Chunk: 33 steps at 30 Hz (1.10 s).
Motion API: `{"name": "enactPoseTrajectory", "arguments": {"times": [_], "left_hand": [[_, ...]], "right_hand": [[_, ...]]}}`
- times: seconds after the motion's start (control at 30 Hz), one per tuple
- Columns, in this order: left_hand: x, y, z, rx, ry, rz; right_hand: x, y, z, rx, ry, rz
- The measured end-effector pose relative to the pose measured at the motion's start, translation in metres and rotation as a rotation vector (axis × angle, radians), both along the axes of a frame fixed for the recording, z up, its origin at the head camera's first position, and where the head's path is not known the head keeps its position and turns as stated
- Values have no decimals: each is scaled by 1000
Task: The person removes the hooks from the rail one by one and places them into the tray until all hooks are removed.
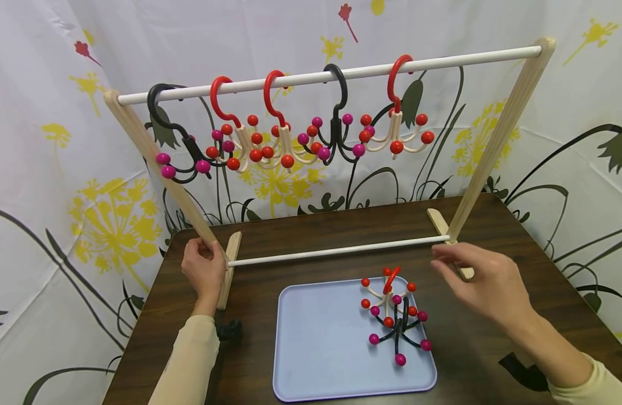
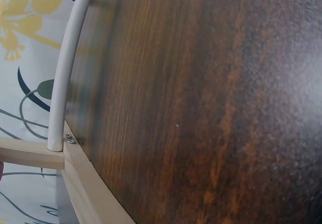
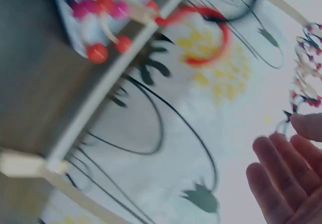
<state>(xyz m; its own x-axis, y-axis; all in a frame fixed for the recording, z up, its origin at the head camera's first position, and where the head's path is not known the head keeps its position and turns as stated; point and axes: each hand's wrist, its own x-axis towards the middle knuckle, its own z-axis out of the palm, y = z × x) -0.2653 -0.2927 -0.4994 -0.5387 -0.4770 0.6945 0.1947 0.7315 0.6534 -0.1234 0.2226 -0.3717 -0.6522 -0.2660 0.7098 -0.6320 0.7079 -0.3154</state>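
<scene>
At the left foot of a wooden rack, my left hand [image 1: 204,273] grips the lower end of the left post [image 1: 164,163]. The left wrist view shows that post [image 2: 30,153] meeting its foot, with only a fingertip at the edge. My right hand [image 1: 488,284] hovers by the right foot, fingers loosely bent and holding nothing; in the right wrist view the hand [image 3: 289,178] is empty too. On a pale blue tray [image 1: 321,349] lie two hook-topped, multi-armed pieces: a red-hooked white one [image 1: 388,295] with red balls and a black one [image 1: 399,326] with magenta balls.
Several similar hooked pieces, such as a black one [image 1: 336,132] and a red-hooked one [image 1: 395,121], hang from the white top rail [image 1: 468,59]. A lower white bar [image 1: 336,250] joins the feet behind the tray. A patterned cloth [image 1: 569,140] backs the dark table [image 1: 260,315].
</scene>
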Motion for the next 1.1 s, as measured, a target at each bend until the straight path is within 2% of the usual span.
{"name": "enactPoseTrajectory", "arguments": {"times": [0.2,0.33,0.5,0.63,0.7,0.87,1.1], "left_hand": [[1,-1,1,-2,0,-3],[1,-1,1,-1,3,-2],[0,-2,2,-5,2,-2],[-1,-2,3,-12,-1,-4],[-1,-2,3,-18,-4,-4],[-1,-1,4,-17,-10,-11],[1,0,2,-4,-14,-6]], "right_hand": [[-27,-3,50,-32,109,-69],[-51,-6,77,-64,107,-72],[-80,-10,102,-135,85,-39],[-101,-15,116,-153,82,-29],[-109,-18,123,-148,45,-41],[-126,-29,135,-120,-123,-88],[-146,-41,139,-108,-302,-105]]}}
